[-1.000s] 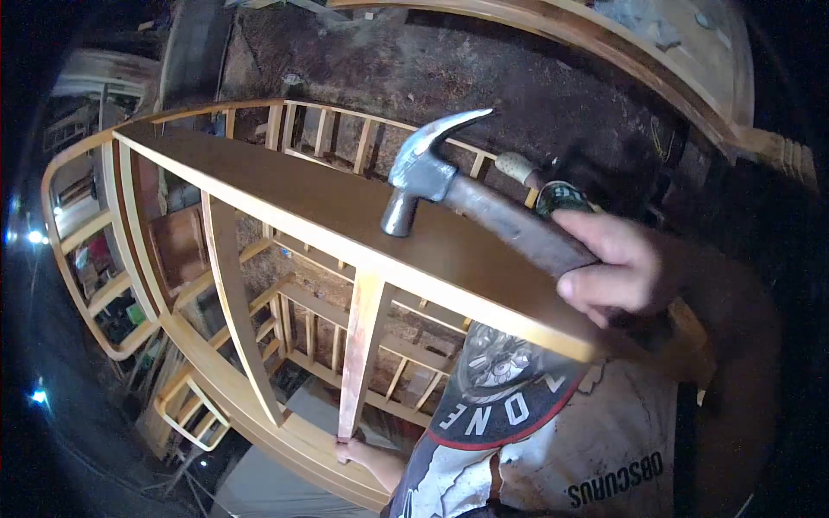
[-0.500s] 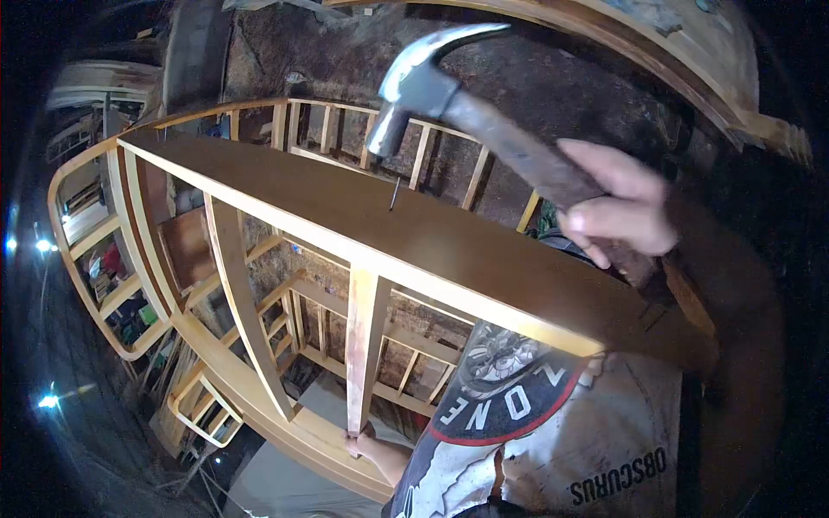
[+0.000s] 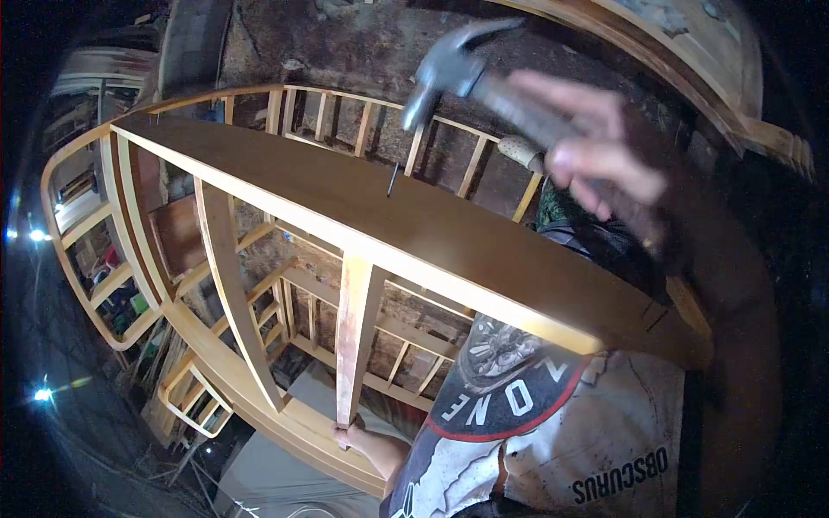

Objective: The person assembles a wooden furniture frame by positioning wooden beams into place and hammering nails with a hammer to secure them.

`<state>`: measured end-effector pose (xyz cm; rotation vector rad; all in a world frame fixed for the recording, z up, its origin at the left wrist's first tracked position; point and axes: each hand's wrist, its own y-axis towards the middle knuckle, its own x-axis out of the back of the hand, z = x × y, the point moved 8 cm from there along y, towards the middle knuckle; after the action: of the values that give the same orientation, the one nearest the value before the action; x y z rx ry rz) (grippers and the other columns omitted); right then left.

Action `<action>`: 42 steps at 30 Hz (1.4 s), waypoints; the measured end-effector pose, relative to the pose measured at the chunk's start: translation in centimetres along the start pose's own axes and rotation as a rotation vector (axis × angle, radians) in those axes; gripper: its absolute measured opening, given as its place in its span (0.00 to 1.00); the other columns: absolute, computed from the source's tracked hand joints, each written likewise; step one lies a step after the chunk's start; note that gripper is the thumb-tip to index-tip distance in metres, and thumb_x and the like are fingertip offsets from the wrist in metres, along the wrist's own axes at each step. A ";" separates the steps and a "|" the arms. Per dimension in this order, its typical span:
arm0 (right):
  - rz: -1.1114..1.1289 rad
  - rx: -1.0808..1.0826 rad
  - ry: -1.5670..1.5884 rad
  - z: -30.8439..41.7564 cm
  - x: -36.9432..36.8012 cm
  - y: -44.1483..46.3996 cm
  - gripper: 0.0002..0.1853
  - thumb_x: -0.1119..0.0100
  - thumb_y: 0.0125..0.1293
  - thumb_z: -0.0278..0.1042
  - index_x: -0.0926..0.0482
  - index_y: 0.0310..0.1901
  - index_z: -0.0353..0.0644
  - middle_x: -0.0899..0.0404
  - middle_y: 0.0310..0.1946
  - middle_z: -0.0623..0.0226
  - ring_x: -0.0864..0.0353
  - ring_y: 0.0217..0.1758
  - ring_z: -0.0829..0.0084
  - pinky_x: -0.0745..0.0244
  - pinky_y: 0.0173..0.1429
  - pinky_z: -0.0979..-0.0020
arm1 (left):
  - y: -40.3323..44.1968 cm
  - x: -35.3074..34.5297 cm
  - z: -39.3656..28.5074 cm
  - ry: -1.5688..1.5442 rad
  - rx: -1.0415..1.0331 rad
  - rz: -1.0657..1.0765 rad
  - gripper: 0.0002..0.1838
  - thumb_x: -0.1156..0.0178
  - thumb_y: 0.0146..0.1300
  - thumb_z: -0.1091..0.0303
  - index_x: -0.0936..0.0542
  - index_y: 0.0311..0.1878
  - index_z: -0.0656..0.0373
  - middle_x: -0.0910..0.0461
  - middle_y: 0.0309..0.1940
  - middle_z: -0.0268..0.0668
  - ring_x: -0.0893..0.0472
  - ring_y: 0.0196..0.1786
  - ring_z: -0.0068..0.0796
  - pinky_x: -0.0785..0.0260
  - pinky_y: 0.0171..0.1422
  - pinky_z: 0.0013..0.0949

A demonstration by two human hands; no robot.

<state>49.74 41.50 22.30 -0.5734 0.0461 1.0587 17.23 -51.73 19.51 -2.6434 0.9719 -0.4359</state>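
Observation:
My right hand (image 3: 604, 155), somewhat blurred, is closed around the handle of a claw hammer (image 3: 449, 73). The hammer's head is raised above a nail (image 3: 393, 180) that stands up from the broad brown board (image 3: 302, 181) of a wooden frame. Lower down, my left hand (image 3: 367, 442) grips the bottom end of an upright wooden slat (image 3: 354, 328), near where it meets the curved lower rail (image 3: 319, 436). The slat's top sits under the pale edge of the board.
A second curved frame with short slats (image 3: 371, 129) stands behind the board. Another wooden tool handle (image 3: 520, 154) shows beyond my right hand. Small rounded frames (image 3: 199, 401) and stacked timber (image 3: 104, 69) are at the left. A curved wooden piece (image 3: 673, 73) lies at upper right.
The hammer has moved up and to the right, away from the nail. My left hand stays on the slat, while the whole view has shifted slightly.

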 end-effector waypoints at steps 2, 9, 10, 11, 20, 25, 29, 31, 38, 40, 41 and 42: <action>-0.283 0.086 -0.006 1.5 4.0 -0.2 0.38 0.44 0.70 0.41 0.46 0.78 0.43 0.26 0.30 0.71 0.30 0.20 0.83 0.31 0.22 0.80 | -0.8 -0.9 -1.7 0.240 -0.281 0.140 0.15 0.39 0.50 0.63 0.17 0.42 0.54 0.15 0.36 0.42 0.16 0.35 0.47 0.23 0.41 0.51; -0.142 0.005 0.022 0.7 -0.4 0.2 0.41 0.42 0.69 0.41 0.48 0.79 0.43 0.26 0.28 0.72 0.29 0.19 0.83 0.29 0.22 0.80 | -2.1 0.8 -0.5 0.066 -0.003 -0.240 0.21 0.37 0.45 0.64 0.19 0.46 0.59 0.16 0.38 0.49 0.16 0.37 0.51 0.21 0.38 0.54; 0.157 -0.110 -0.043 -0.6 -4.0 -0.2 0.43 0.41 0.68 0.41 0.50 0.80 0.43 0.25 0.27 0.70 0.27 0.19 0.82 0.27 0.22 0.79 | -2.3 0.3 -1.3 0.226 -0.218 -0.059 0.21 0.37 0.44 0.64 0.19 0.44 0.59 0.17 0.38 0.49 0.16 0.36 0.52 0.20 0.37 0.54; 0.114 -0.080 0.036 -0.7 -2.7 0.4 0.44 0.40 0.66 0.41 0.50 0.80 0.43 0.25 0.26 0.69 0.26 0.19 0.81 0.28 0.21 0.78 | -2.8 -1.2 -2.3 0.313 -0.325 0.040 0.21 0.37 0.43 0.65 0.19 0.44 0.60 0.17 0.38 0.49 0.16 0.36 0.52 0.20 0.37 0.55; -0.209 0.158 0.109 -1.2 3.8 -0.4 0.33 0.44 0.70 0.45 0.38 0.73 0.41 0.27 0.27 0.75 0.25 0.26 0.85 0.30 0.27 0.80 | -1.0 -0.5 -1.4 0.166 -0.242 0.109 0.14 0.38 0.39 0.72 0.21 0.34 0.52 0.18 0.34 0.44 0.18 0.33 0.48 0.23 0.36 0.52; 0.047 -0.009 0.206 -0.7 -1.6 0.3 0.41 0.41 0.66 0.37 0.46 0.79 0.44 0.25 0.27 0.69 0.25 0.19 0.82 0.27 0.21 0.80 | -0.5 -0.9 -2.1 0.214 -0.239 0.123 0.14 0.39 0.41 0.74 0.23 0.35 0.53 0.18 0.35 0.44 0.17 0.35 0.49 0.22 0.36 0.55; -0.434 -0.016 0.075 -1.1 7.5 -0.3 0.39 0.42 0.67 0.48 0.41 0.76 0.43 0.27 0.28 0.70 0.27 0.18 0.85 0.29 0.18 0.82 | 0.3 -0.6 -2.4 0.452 -0.270 0.112 0.14 0.39 0.40 0.75 0.23 0.35 0.55 0.17 0.36 0.46 0.16 0.36 0.51 0.20 0.38 0.57; -0.656 -0.038 0.169 -2.1 8.5 -0.4 0.38 0.45 0.69 0.50 0.41 0.76 0.44 0.27 0.30 0.71 0.26 0.18 0.84 0.28 0.19 0.82 | -0.1 -0.4 -1.9 0.378 -0.193 0.159 0.17 0.39 0.39 0.76 0.25 0.37 0.54 0.17 0.36 0.48 0.16 0.36 0.52 0.20 0.37 0.58; -0.036 -0.013 0.143 -0.8 -0.9 0.3 0.44 0.37 0.63 0.43 0.46 0.78 0.41 0.26 0.26 0.71 0.26 0.21 0.82 0.26 0.22 0.76 | -0.4 -0.7 -1.5 0.247 -0.271 0.166 0.16 0.40 0.37 0.77 0.23 0.35 0.52 0.17 0.32 0.46 0.16 0.34 0.51 0.21 0.32 0.60; -0.482 -0.032 0.105 -1.0 4.7 -1.0 0.29 0.41 0.68 0.46 0.31 0.66 0.42 0.27 0.25 0.76 0.29 0.20 0.85 0.34 0.21 0.80 | -0.3 -0.4 -3.0 0.303 -0.344 0.210 0.15 0.41 0.37 0.78 0.22 0.33 0.52 0.17 0.32 0.44 0.17 0.33 0.50 0.21 0.33 0.58; -0.639 0.024 0.085 0.1 6.6 -1.1 0.21 0.42 0.70 0.46 0.28 0.58 0.45 0.27 0.26 0.77 0.30 0.21 0.86 0.34 0.22 0.80 | -0.3 -0.4 -3.0 0.313 -0.356 0.219 0.15 0.41 0.36 0.78 0.21 0.32 0.52 0.17 0.32 0.44 0.17 0.33 0.49 0.21 0.33 0.57; -0.796 0.077 0.056 1.2 8.4 -1.4 0.13 0.44 0.71 0.46 0.25 0.50 0.48 0.26 0.27 0.78 0.30 0.21 0.87 0.34 0.24 0.81 | -0.1 -0.2 -2.9 0.322 -0.367 0.227 0.15 0.41 0.36 0.78 0.21 0.32 0.52 0.17 0.32 0.44 0.17 0.33 0.49 0.21 0.34 0.57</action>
<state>54.87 48.38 21.32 -0.4851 -0.0882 0.2651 16.05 -51.99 22.14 -2.7802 1.5680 -0.7021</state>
